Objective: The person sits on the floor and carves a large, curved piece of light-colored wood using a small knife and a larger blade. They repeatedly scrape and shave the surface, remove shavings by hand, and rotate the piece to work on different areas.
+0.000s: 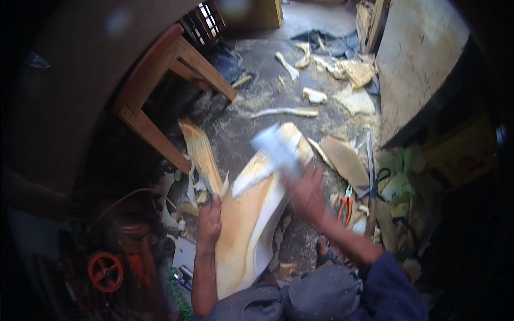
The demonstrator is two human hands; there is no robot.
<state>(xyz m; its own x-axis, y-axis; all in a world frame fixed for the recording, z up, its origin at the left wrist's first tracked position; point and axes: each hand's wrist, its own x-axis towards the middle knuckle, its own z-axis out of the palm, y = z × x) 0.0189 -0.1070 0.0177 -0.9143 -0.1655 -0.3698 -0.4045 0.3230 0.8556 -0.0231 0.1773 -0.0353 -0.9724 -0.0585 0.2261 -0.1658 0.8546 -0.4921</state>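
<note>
A long, shaped foam piece (243, 230), yellowed on top with white cut faces, slopes from my lap out over the floor. At its left edge my left hand (210, 222) is closed, thumb up, steadying it. Over the foam's far end my right hand (305, 195) is smeared by motion. It grips a pale, flat, bluish thing (274, 147), too blurred to name, that overlaps the foam's upper surface. Just beyond my left hand leans a thin brown-yellow foam offcut (201, 152).
Orange-handled pliers (346, 208), black scissors (375, 184) and a long curved blade (370, 166) lie at right. Foam scraps (353, 101) litter the far floor. A wooden stool (155, 80) stands at left, near a red handwheel (105, 272). A pale panel (423, 59) rises at right.
</note>
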